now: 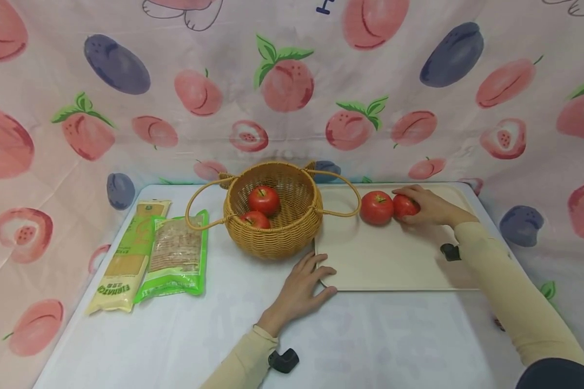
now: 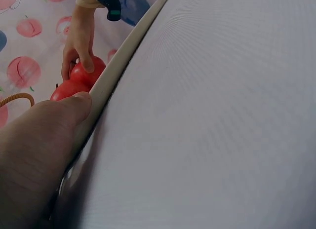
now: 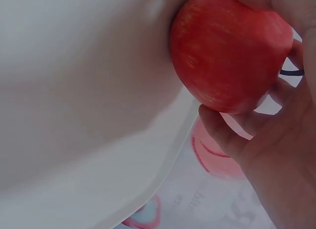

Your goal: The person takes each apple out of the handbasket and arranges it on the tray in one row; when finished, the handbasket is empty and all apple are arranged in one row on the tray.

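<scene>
On the cream tray [image 1: 394,265], two red apples stand side by side. My right hand [image 1: 430,208] grips the right-hand apple [image 1: 406,206], its fingers curled round it in the right wrist view. Just left of it, and touching or nearly so, is the other apple [image 1: 377,208]. My left hand [image 1: 299,289] rests with spread fingers at the tray's front left corner; its thumb [image 2: 74,106] lies by the rim in the left wrist view. Behind this hand stands a wicker basket [image 1: 272,243] holding two more apples, one [image 1: 264,200] behind the other [image 1: 256,219].
Left of the basket, a green-edged clear packet [image 1: 175,251] lies beside a long yellow-green noodle packet [image 1: 128,256]. The basket's two loop handles stick out sideways, the right one [image 1: 347,213] over the tray. A fruit-print cloth [image 1: 292,140] hangs behind the white table [image 1: 370,340].
</scene>
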The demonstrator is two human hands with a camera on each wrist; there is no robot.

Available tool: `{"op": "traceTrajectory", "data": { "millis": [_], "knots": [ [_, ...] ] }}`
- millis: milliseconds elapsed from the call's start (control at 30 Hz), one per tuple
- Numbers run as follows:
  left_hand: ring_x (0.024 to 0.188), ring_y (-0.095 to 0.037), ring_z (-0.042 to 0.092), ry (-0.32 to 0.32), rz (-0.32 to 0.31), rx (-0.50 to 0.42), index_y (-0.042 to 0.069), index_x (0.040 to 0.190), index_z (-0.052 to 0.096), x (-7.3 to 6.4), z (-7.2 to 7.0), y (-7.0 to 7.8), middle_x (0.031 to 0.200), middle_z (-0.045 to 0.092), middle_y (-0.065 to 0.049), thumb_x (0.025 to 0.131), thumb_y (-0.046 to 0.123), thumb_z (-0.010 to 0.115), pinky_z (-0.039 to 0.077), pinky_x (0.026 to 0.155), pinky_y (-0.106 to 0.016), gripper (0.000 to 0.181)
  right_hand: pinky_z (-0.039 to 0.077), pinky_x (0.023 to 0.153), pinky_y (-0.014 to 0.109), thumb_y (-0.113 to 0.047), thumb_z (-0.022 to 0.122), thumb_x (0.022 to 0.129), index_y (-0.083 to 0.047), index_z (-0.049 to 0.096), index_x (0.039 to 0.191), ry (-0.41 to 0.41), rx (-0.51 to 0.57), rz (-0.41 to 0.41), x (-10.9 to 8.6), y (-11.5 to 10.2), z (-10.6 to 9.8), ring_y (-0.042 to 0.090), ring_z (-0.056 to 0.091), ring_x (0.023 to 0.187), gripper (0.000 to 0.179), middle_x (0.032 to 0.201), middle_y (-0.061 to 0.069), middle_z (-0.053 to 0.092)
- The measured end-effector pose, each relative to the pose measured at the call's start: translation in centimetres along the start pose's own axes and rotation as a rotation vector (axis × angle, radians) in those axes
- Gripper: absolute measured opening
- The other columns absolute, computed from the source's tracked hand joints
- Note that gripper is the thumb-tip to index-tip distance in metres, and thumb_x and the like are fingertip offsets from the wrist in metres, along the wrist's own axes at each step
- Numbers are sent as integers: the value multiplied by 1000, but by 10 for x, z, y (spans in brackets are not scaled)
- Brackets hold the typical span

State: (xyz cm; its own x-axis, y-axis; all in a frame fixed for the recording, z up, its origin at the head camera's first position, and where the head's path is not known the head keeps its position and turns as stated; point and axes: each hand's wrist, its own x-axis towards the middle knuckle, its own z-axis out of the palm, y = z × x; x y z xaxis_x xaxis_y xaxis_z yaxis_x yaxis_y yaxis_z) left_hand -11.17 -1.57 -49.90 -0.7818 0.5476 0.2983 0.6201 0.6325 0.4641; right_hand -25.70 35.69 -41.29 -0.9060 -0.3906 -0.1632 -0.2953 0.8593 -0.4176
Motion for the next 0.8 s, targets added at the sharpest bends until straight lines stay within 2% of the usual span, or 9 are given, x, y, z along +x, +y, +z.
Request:
{"op": "traceTrajectory", "data": {
  "millis": [500,667,800],
  "knots": [
    [140,-30,30,-17,-7,-28,26,119,58,-1,2,-2,142,44,-4,90,48,57,30,113,-48,37,37,97,68,-24,71,82,-11,36,142,-8,39,-36,-4,1,0,45,34,124,71,141,22,30],
    [141,-30,29,-30,-18,-38,26,120,58,0,1,-2,143,44,-4,90,48,57,29,114,-48,37,34,101,67,-24,72,82,-14,34,144,24,47,-41,-3,-5,-4,41,31,129,73,145,19,30],
    [141,-32,29,-27,-14,-47,25,120,59,1,0,-1,143,44,-4,90,46,58,28,114,-49,36,32,102,65,-19,69,84,-14,35,143,49,74,-47,-1,-12,-7,38,33,127,69,142,17,35]
  ]
}}
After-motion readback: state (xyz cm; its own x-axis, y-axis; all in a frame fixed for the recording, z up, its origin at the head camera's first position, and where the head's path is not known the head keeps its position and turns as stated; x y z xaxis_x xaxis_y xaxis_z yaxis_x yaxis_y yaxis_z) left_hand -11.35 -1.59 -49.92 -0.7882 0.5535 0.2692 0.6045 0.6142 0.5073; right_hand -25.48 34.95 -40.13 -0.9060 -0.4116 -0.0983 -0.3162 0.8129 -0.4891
